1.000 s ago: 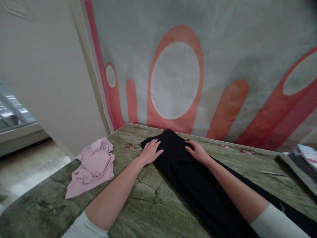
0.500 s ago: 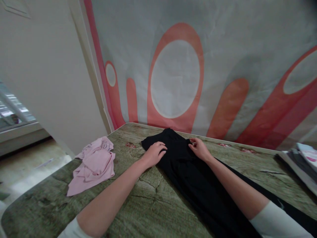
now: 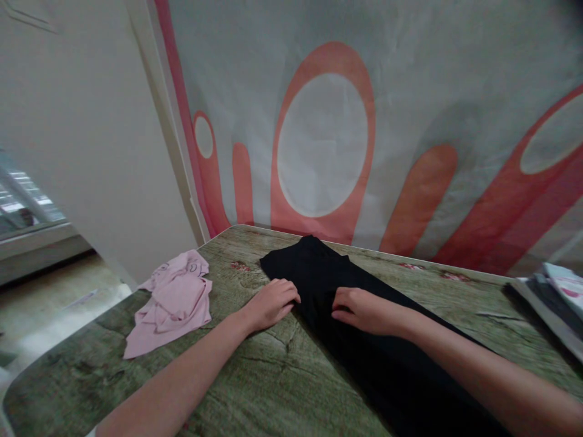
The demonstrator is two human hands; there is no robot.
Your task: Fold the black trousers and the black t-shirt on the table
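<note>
A pair of black trousers lies lengthwise over the table, its narrower-looking end at the back and the rest running towards the front right. At the left edge of the cloth is my left hand, fingers bent together and closed on the border. My right hand is over the middle of the trousers, fingers curled and thumb beneath, closed at the fabric. Small creases show between the two hands. What exactly lies inside the right fingers is partly hidden.
A crumpled pink garment with printed marks lies on the left of the wood-patterned table. Folded clothes are stacked at the right edge. Behind the table hangs a grey and coral backdrop.
Both hands have come nearer to me along the trousers. The right hand has left the back right corner of the cloth, which now lies flat; the left hand has slid to the left edge.
</note>
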